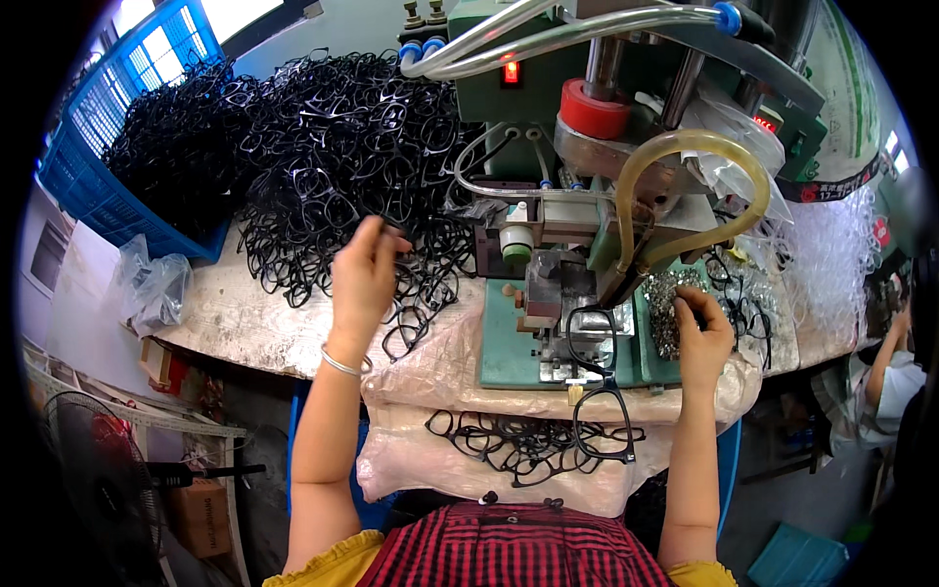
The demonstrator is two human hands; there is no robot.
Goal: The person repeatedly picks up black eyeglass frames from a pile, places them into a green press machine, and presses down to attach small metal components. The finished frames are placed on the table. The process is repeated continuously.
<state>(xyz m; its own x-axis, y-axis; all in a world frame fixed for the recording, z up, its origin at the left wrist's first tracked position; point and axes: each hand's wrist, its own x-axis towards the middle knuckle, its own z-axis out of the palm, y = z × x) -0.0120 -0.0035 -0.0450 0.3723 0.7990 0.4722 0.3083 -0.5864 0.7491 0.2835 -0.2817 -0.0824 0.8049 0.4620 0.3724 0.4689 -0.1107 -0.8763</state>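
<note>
My left hand (364, 279) is over the front of a big heap of black eyeglass frames (333, 127), its fingers bent together. Something dark shows at those fingertips, but it blends into the heap. My right hand (705, 338) reaches to a pile of small shiny metal parts (661, 303), thumb and fingers pinched at its edge; what they hold is too small to tell. Between my hands, one black eyeglass frame (604, 393) stands at the front of the green press (509, 338), under its head, with neither hand on it.
More black frames (518, 445) lie on the plastic-covered ledge before me. A blue crate (127, 196) of frames leans at the far left, near a clear plastic bag (155, 284). A yellowish hose (748, 157) loops beside the press. Clear plastic pieces (831, 254) and another person's arm (890, 347) are at right.
</note>
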